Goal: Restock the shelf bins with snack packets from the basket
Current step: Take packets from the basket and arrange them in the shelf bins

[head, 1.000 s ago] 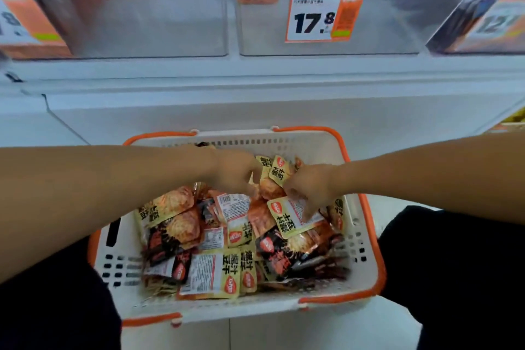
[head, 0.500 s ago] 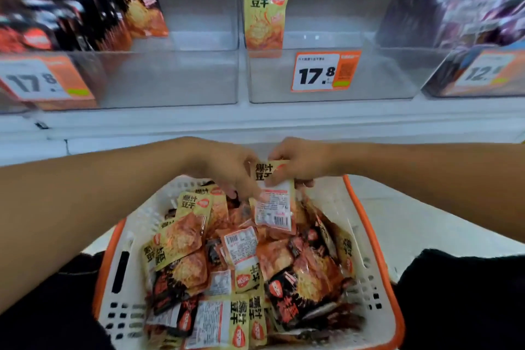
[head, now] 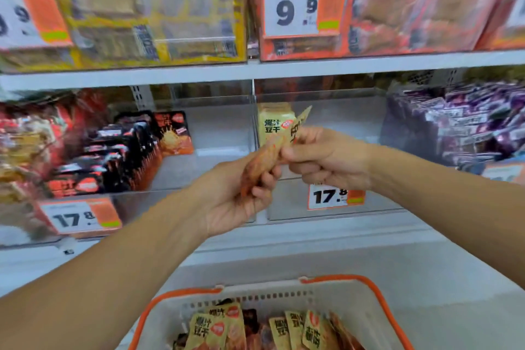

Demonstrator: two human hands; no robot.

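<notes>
Packets [head: 267, 156] pinched jointly by left hand [head: 235, 193] and right hand [head: 326, 159], frame centre. Both grips pressed onto them. Basket [head: 377, 301] at lower centre.

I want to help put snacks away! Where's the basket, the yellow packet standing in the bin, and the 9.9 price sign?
basket [head: 382, 291]: head view, orange rim at right.
yellow packet [head: 271, 125]: head view, printed front.
9.9 price sign [head: 292, 7]: head view, white part by the digits.

Bright, even store lighting is seen all over, with barely any shadows cast. Heavy motion blur is smeared across the shelf bins [head: 184, 17] from 9 to 12 o'clock. Wide-angle bending is noticed at the edges. Soft glare is caught on the clear bin fronts.
</notes>
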